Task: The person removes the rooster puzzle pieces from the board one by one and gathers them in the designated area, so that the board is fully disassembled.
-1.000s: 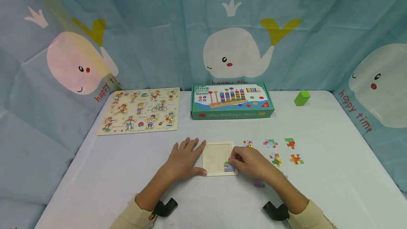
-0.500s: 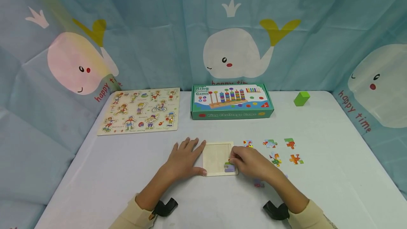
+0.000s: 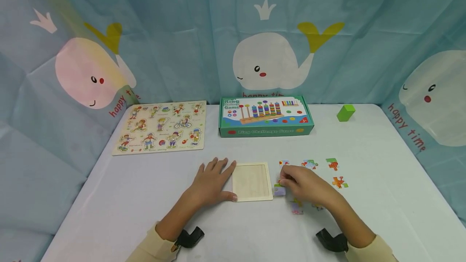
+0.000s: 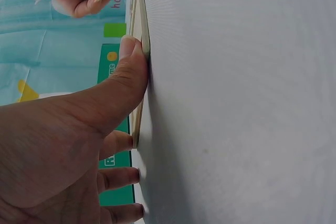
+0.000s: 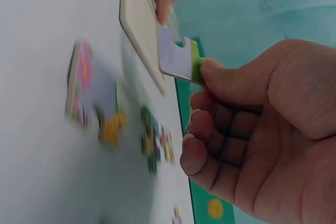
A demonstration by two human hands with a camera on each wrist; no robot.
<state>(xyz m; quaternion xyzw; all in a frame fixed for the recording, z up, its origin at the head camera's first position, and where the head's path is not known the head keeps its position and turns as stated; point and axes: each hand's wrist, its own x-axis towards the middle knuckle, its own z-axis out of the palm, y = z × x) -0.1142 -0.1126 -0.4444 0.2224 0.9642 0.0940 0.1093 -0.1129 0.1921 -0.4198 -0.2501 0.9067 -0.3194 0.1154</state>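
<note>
My right hand (image 3: 303, 183) pinches a purple-and-green puzzle piece (image 3: 279, 190) between thumb and fingers, just right of the wooden puzzle tray (image 3: 251, 182). In the right wrist view that piece (image 5: 178, 56) is lifted above the table. The left hand (image 3: 212, 183) lies with fingers spread, its thumb and index fingertip touching the tray's left edge. From the left wrist, the thumb (image 4: 118, 85) is seen against the tray's rim (image 4: 145, 19). No piece lies inside the tray. Loose pieces lie around the right hand, among them a pink-flowered one (image 3: 297, 208) and an orange one (image 3: 339, 182).
Behind the tray stands a green Ring Challenge Game box (image 3: 265, 116). A wooden board with sports figures (image 3: 160, 127) lies at the back left, a green block (image 3: 346, 113) at the back right. Whale-printed curtains (image 3: 204, 51) rise along the table's back and sides.
The right hand has moved right, lifting the purple-and-green piece out of the tray's lower right corner and past its edge. My left hand stays where it was.
</note>
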